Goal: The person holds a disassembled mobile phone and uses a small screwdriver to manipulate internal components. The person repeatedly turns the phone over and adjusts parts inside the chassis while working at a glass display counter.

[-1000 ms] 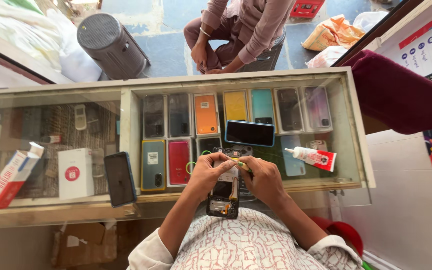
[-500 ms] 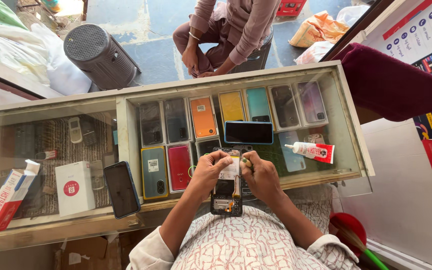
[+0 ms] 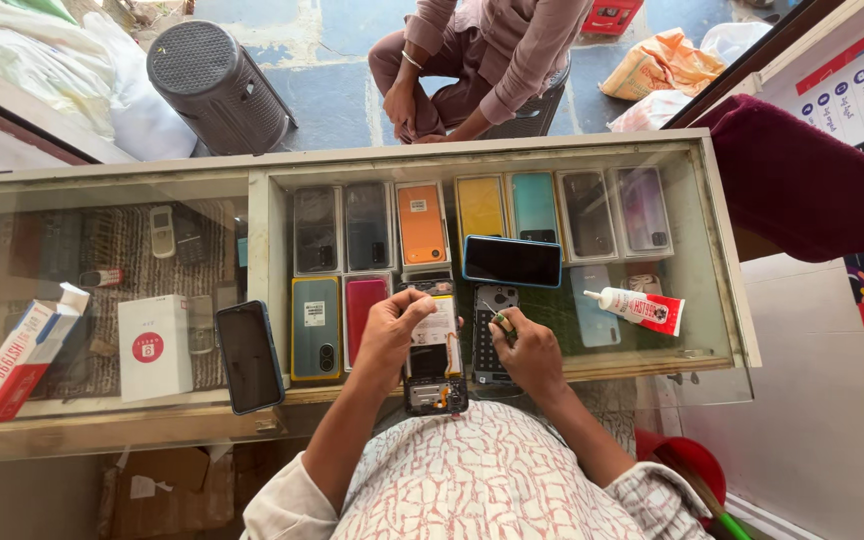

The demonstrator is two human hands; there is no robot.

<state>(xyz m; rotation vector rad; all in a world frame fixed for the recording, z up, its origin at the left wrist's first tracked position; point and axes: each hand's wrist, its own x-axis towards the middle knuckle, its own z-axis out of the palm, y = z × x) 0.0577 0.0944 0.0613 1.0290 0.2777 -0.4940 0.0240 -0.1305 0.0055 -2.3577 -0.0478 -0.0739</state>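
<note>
Low in the centre of the frame, an opened phone (image 3: 435, 355), its back off and its innards bare, was gripped along its left edge by the curled left hand (image 3: 392, 325). The right hand (image 3: 524, 345) was closed around a small green-tipped tool (image 3: 501, 322) just beside it. On the glass counter (image 3: 712, 300) were seen two dark slab phones (image 3: 249, 355), one white glue tube (image 3: 637, 308) and two cardboard boxes (image 3: 155, 347).

Two hands (image 3: 392, 325) — one glue tube (image 3: 635, 307)
</note>
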